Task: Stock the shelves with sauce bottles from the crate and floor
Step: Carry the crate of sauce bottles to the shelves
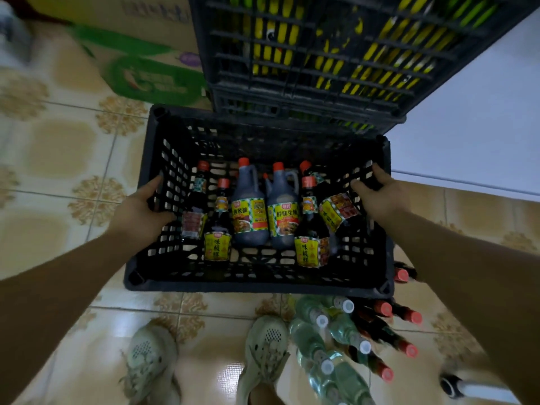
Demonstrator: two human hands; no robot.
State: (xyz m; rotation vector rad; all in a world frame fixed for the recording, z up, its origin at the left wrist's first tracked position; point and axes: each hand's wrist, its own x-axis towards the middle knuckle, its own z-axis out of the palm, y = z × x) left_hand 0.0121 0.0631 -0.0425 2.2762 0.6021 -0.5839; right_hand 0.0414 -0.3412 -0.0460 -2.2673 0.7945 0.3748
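Two forearms (pixel 58 276) reach down; left hand (pixel 140 206) and right hand (pixel 378 195) each grip an end wall of the crate (pixel 257 280), its long side spanning between them. Inside sit sauce bottles (pixel 251 213); floor bottles (pixel 380 334) lie by the right shoe (pixel 266 346).

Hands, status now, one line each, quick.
Left hand: grips the left wall of the black crate.
Right hand: grips the crate's right wall.

Bottles (pixel 264 217) in crate (pixel 257 280); stacked crates (pixel 321 68) behind; floor bottles (pixel 350 340) before it
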